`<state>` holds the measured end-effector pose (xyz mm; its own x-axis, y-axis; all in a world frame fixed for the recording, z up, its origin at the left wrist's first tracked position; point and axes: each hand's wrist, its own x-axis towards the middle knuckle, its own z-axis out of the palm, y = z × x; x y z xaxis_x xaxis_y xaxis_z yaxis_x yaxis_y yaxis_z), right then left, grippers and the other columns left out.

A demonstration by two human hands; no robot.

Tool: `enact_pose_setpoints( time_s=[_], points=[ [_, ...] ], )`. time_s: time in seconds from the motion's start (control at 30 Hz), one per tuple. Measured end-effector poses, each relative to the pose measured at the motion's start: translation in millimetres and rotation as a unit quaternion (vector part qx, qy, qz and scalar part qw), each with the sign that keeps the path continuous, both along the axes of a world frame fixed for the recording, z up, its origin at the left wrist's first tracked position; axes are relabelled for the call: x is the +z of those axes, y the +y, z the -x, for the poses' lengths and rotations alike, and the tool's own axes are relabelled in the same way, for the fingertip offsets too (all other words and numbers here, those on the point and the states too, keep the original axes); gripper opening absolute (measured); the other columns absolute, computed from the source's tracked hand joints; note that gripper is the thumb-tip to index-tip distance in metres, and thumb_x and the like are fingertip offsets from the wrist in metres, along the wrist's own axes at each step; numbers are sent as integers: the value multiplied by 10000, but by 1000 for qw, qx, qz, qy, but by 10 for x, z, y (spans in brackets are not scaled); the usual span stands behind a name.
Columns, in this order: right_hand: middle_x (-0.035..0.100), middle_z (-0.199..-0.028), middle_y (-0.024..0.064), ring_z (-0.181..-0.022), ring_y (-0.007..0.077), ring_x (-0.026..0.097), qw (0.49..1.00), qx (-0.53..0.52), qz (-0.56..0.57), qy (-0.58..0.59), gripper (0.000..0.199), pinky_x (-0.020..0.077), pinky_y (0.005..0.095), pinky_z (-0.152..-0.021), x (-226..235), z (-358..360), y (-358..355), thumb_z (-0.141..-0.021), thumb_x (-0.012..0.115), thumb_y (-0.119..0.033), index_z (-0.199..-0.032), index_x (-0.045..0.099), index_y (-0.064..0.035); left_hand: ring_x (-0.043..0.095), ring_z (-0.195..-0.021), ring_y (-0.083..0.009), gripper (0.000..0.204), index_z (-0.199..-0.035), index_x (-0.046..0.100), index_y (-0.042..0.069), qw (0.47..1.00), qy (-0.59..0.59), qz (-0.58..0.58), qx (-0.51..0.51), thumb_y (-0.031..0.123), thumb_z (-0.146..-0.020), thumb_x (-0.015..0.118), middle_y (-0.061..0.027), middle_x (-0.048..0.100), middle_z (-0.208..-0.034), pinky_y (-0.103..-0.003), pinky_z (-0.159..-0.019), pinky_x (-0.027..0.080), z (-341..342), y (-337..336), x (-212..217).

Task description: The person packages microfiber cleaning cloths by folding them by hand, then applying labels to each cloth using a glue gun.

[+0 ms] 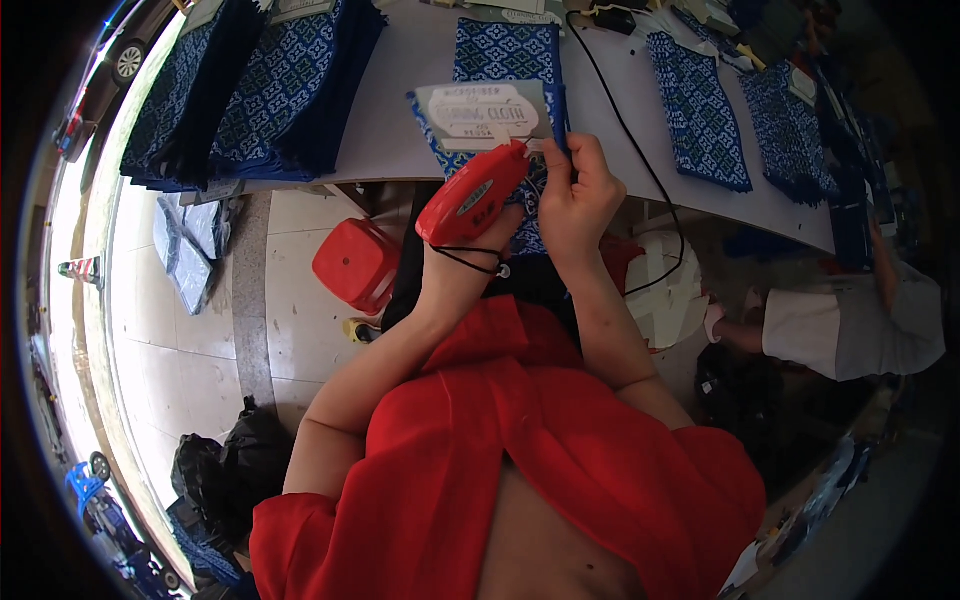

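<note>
My left hand (pixel 492 240) is wrapped round a red tagging gun (pixel 466 203), with a black cord (pixel 462 258) looped at its wrist. The gun's tip points up and right, to the lower right corner of a printed card (pixel 478 112). That card lies over a folded blue patterned cloth (pixel 527 225). My right hand (pixel 580 195) pinches the cloth's right edge beside the gun's tip; its thumb and forefinger are closed there. Just beyond, another blue patterned cloth (pixel 505 50) lies on the pale table (pixel 405 95).
Thick stacks of carded blue cloths (pixel 285 95) stand at the table's left. More cloths (pixel 698 115) lie to the right, past a black cable (pixel 640 150). A red stool (pixel 355 265) stands below the table. Another person (pixel 850 325) is at the right.
</note>
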<state>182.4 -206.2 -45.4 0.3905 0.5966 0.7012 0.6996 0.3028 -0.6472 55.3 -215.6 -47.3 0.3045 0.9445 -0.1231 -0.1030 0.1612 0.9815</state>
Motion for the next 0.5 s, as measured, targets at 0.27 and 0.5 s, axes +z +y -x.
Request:
enact_pose_setpoints(
  time_s=[0.27,0.5],
  points=[
    [568,-678,0,-593,20,474,934,147,6,325,92,357,178,-521,115,-263,-9,-843,534,-80,-812,519,4,510,-588,-79,170,-906,546,34,972,28,-178,148,104,-767,617,-10,538,-661,-212,-540,390,328,179,63],
    [577,-789,8,-700,25,499,912,247,-38,325,66,393,155,-641,259,-287,-148,-837,546,-60,-874,524,-11,533,-853,-112,428,-1063,477,23,948,-20,-290,131,16,-687,682,-61,544,-986,-230,-733,437,323,372,234]
  ],
)
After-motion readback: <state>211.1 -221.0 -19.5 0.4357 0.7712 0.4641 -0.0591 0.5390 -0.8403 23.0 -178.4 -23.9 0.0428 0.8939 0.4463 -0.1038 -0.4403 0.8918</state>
